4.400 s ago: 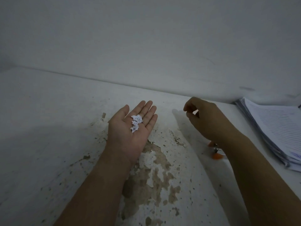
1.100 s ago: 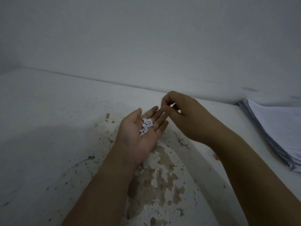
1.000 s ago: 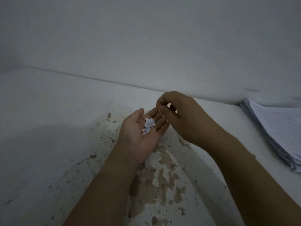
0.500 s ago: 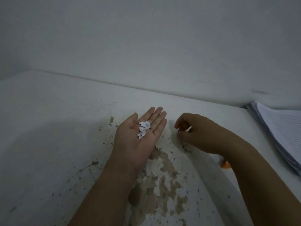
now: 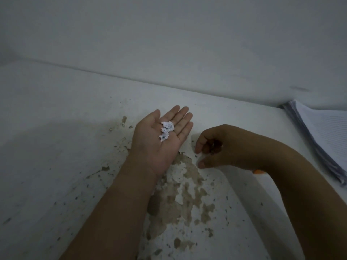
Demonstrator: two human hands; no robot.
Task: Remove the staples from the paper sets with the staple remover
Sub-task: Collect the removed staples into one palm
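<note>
My left hand lies palm up and flat over the table, with several small torn white paper scraps resting at the base of its fingers. My right hand hovers low over the table just to the right of it, fingers loosely curled. Its thumb and forefinger are spread apart, and I see nothing held between them. A sliver of the orange staple remover shows on the table under my right wrist; the rest of it is hidden. The stack of paper sets lies at the right edge.
The white table has a worn brown patch of peeled paint below my hands. A plain wall rises behind the table's far edge.
My right hand went to my left fingertips, then dropped back to the table at the right. Its pinched fingers have since spread apart. My left palm stayed flat under the scraps.
</note>
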